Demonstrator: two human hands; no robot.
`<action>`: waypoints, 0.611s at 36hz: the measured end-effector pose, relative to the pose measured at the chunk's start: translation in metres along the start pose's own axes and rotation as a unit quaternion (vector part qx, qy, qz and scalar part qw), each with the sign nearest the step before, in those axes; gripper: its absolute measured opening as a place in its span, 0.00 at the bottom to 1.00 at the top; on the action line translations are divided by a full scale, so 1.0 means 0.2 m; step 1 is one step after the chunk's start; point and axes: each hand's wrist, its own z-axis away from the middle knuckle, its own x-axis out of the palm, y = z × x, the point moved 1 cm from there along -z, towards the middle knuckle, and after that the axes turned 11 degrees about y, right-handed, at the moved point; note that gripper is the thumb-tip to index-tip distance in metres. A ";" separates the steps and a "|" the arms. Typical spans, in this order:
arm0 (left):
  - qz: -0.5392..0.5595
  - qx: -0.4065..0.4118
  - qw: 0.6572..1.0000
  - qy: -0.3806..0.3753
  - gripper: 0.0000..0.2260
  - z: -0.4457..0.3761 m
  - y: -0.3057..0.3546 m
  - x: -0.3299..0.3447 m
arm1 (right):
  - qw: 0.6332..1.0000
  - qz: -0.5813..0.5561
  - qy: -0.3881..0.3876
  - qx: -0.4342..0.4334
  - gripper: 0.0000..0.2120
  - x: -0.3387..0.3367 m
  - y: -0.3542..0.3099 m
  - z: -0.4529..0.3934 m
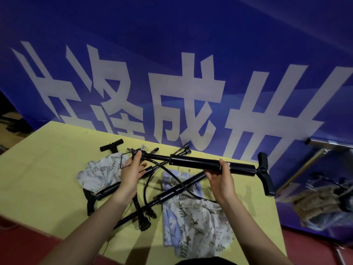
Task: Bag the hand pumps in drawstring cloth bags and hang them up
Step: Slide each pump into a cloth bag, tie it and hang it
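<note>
Overhead, both hands hold one black hand pump point(196, 163) level above the yellow worktop point(47, 169). The left hand point(131, 172) is closed around the pump's foot end, thumb and fingers pinching the tube near the thin wire foot bracket point(125, 161). The right hand point(220, 177) is wrapped around the barrel from below, fingers curled over the top, nearer the T-shaped handle point(264, 174), which sticks out past the worktop's right edge. A black hose point(166, 174) loops down from the held pump toward the worktop.

Beneath it, two more black pumps lie on the worktop: one point(114, 186) slants under the left wrist with its handle toward the near left, and another point(177, 190) crosses diagonally under the hose, resting partly on cloth. A further T-handle point(111, 147) lies by itself toward the far left.

Two drawstring cloth bags are on the worktop. One with a pale leaf print point(99, 172) sits crumpled to the left, partly behind the left hand. A larger one with blue and leaf-and-animal print point(194, 224) lies spread to the right, below the right forearm.

Behind the worktop hangs a blue banner point(172, 54) with big white characters. At the far right a metal rail point(330, 146) is visible, with a bundle hanging below it that is too blurred to make out.
</note>
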 end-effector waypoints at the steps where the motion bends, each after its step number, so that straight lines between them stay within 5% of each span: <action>1: -0.007 0.004 1.000 -0.001 0.15 0.01 0.00 0.01 | 1.000 -0.001 0.000 -0.001 0.08 0.01 0.00 0.00; 9: -0.009 0.031 0.999 0.019 0.18 0.07 -0.01 0.05 | 1.000 -0.014 -0.015 0.009 0.08 0.11 0.06 0.04; 16: -0.009 0.048 0.999 0.006 0.08 0.12 0.00 0.08 | 0.999 -0.005 -0.026 0.028 0.08 0.17 0.12 0.08; 22: -0.023 0.043 0.999 0.001 0.13 0.13 0.01 0.08 | 0.999 0.015 -0.034 0.027 0.10 0.20 0.15 0.10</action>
